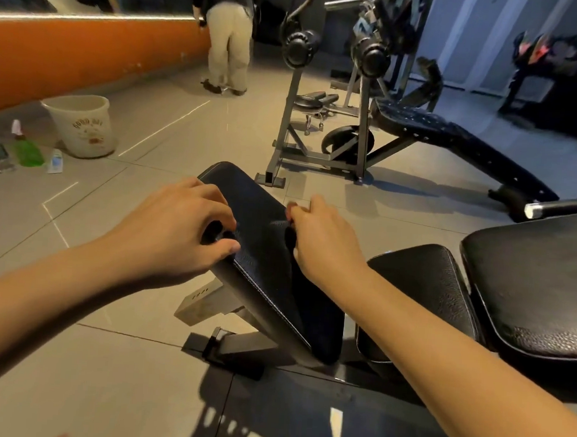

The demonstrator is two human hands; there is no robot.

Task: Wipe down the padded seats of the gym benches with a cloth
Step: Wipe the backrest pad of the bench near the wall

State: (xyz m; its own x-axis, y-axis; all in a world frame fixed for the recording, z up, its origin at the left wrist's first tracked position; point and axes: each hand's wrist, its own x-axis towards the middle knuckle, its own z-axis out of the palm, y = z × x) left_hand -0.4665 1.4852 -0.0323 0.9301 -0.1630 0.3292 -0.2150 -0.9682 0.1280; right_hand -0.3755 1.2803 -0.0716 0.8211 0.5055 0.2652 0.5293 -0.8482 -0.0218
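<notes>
Padded seat (247, 199): black and tilted, its far end raised; it lies directly under both sets of fingers.
Cloth (309, 304): dark, spread over the seat's right side and hanging down below the right fingers. It is hard to tell from the black padding, and its edges are unclear.
Left hand (178, 225): its fingers (214, 197) are curled tight over a dark wad of the cloth at the seat's left edge, with the thumb pressed on the seam.
Right hand (323, 240): its fingers (292, 212) are bent and pinch the cloth's upper edge; the fingertips are mostly hidden behind the knuckles.
Neighbouring pads (421, 284): two more black cushions right of the right fingers, the farther one cut off by the frame edge.
Bar end (565, 206): a metal tip, far right of the fingers, its length cut off.
Bucket (83, 124): pale and printed, on the floor (119, 360) well left of and beyond the left fingers; what it holds cannot be seen.
Green spray bottle (26, 148): left of the bucket, with a small white bottle (56, 161) between them; the items further left are blurred.
Incline bench (454, 137): beyond the right fingers, on a grey rack.
Standing person (228, 45): far beyond the fingers, upper body cut off.
</notes>
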